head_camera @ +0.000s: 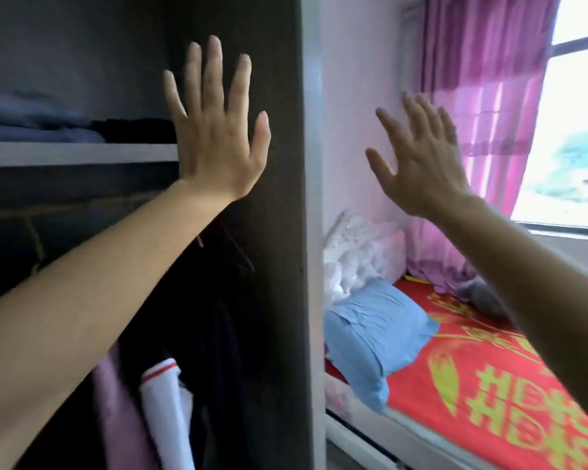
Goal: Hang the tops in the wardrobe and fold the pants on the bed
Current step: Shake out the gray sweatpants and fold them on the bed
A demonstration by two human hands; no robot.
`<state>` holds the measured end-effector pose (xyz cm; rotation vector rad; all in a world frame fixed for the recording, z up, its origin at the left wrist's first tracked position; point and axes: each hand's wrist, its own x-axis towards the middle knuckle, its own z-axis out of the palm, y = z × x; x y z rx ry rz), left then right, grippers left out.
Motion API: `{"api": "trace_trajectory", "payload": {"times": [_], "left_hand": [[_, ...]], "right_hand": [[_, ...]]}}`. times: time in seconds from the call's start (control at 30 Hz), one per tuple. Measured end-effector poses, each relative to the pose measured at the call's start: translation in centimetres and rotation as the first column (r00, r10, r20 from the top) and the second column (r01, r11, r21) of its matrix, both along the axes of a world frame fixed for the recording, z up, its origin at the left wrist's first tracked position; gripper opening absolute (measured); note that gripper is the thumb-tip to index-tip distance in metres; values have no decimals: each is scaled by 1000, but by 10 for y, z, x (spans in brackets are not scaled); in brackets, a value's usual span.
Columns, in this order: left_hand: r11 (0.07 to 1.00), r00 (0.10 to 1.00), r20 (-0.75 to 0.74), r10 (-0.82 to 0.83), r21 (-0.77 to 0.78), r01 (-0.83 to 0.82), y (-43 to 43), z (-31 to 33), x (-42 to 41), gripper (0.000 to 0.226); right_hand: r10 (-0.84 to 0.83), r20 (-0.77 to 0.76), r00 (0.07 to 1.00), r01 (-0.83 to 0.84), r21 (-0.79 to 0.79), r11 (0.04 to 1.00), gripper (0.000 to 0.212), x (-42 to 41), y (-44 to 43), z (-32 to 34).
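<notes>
My left hand (214, 130) is raised in front of the open wardrobe (275, 232), fingers spread, holding nothing. My right hand (418, 161) is raised to the right, over the bed, also spread and empty. Inside the wardrobe hang dark tops (201, 317), a white garment with a red stripe (165, 408) and a pink one (116, 418). A hanger hook shows just under my left wrist. The bed (489, 385) has a red cover with yellow print. A grey garment (482, 296) lies at its far end, near the curtain.
A wardrobe shelf (75, 152) carries folded dark and blue cloth. A blue pillow (377, 334) and white bedding (350, 262) lie at the head of the bed. A purple curtain (482, 113) hangs beside the bright window (577, 130).
</notes>
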<state>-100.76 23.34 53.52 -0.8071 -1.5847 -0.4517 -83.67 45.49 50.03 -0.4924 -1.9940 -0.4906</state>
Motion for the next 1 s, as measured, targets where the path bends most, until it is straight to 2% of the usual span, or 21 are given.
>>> {"api": "trace_trajectory", "payload": {"times": [0.1,0.23,0.37,0.47,0.57,0.73,0.83,1.0], "left_hand": [[985,981,124,-149,-67,158,101,-51,73,65],[910,888,321,-329,-143,388,219,-128,181,65],[778,826,342,-448,-307,548,301,-195,275,68],[683,772,375,-514,-365,632,353,-224,334,71],[591,721,419,-552,-414,693,402,-253,386,73],[445,644,503,-576,-467,764,484,-308,459,71],[374,627,541,-561,-510,775,542,-338,490,72],[279,623,619,-479,-565,776,645,-365,513,76]], "right_hand": [[-167,135,977,181,-98,979,66,99,61,-54],[-370,252,894,420,-191,887,67,245,119,-123],[-532,335,778,614,-228,756,69,384,157,-177],[-643,331,691,722,-283,631,70,468,178,-210],[-693,352,629,775,-356,522,75,523,195,-242],[-699,447,559,826,-378,419,78,580,240,-286],[-699,498,512,856,-360,371,78,610,288,-300],[-675,571,467,873,-419,249,78,647,384,-311]]}}
